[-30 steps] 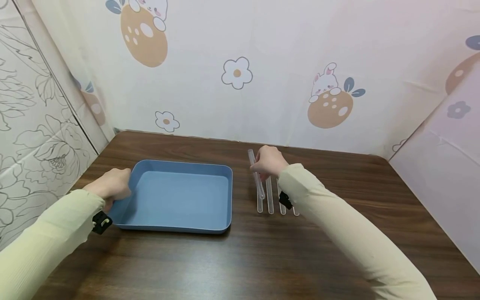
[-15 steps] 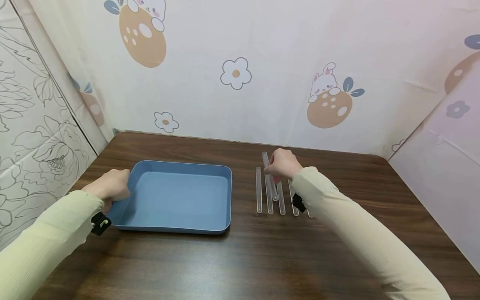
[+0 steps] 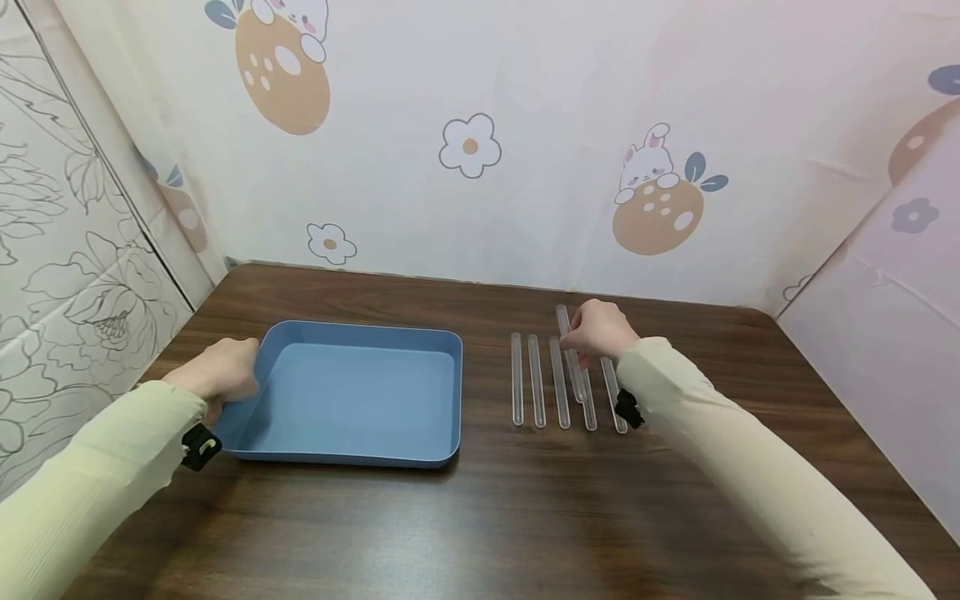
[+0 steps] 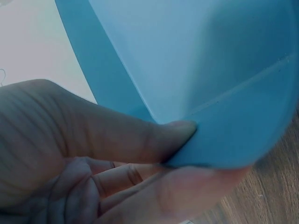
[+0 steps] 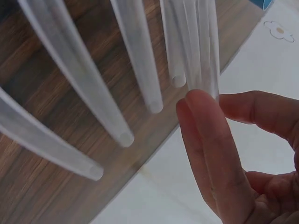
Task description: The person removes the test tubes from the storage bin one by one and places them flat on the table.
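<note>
My left hand point(image 3: 222, 369) grips the left side of a shallow blue tray point(image 3: 367, 400). In the left wrist view the thumb point(image 4: 173, 137) lies over the inside of the rim, with the fingers under it on the outside. A clear test tube point(image 3: 568, 348) is pinched between thumb and fingertips of my right hand point(image 3: 602, 329), tilted above a row of similar tubes. Several clear test tubes point(image 3: 537, 383) lie side by side on the table, rounded ends toward me. The right hand and sleeve hide the far ends of the rightmost tubes.
The dark wooden table point(image 3: 405, 533) runs back to a wall covering point(image 3: 555, 167) printed with rabbits and flowers. A white panel point(image 3: 82, 208) with line-drawn flowers borders the left side. The tray stands left of the tube row, with bare wood between.
My right hand has moved rightward along the row with the pinched test tube, uncovering the left tubes. The left hand keeps its grip on the tray, which has not moved.
</note>
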The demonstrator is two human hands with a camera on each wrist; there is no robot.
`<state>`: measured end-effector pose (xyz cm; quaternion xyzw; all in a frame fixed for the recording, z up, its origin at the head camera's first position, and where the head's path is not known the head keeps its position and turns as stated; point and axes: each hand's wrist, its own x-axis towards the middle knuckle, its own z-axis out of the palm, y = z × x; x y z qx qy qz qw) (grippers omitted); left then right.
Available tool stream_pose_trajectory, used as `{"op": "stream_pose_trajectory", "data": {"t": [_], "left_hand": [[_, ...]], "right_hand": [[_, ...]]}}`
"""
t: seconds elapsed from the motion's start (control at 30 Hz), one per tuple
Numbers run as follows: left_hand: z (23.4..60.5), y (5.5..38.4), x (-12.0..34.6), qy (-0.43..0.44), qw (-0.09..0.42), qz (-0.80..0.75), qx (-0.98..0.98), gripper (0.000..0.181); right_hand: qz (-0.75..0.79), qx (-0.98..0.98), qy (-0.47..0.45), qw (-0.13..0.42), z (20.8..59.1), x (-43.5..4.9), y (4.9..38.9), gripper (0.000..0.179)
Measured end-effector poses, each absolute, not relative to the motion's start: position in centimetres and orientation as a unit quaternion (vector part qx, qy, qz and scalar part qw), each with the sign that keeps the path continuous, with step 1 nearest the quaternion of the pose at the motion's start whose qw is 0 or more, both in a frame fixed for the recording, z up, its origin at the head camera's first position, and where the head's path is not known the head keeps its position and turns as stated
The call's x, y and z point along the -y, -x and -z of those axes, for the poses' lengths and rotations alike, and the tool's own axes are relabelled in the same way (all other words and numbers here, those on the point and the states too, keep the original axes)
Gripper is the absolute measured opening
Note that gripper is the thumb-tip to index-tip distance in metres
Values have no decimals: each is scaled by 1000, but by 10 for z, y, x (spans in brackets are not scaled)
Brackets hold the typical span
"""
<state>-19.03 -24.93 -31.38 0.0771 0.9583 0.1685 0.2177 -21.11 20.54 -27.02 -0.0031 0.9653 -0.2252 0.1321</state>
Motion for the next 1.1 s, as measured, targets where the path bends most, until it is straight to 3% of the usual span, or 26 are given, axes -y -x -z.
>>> {"op": "stream_pose_trajectory", "data": {"t": [0.4, 0.67, 0.83, 1.1], "left_hand": [[313, 193, 249, -61, 235, -173, -955, 52], [314, 191, 250, -76, 220, -169, -958, 49], [314, 190, 249, -59, 226, -173, -957, 57], [316, 193, 249, -51, 228, -178, -956, 61]], "right_hand": [[223, -965, 6, 135, 272, -230, 210, 21], [201, -971, 3, 131, 275, -248, 206, 19], [207, -968, -11, 140, 276, -260, 203, 28], [212, -966, -33, 143, 283, -280, 199, 27]]}}
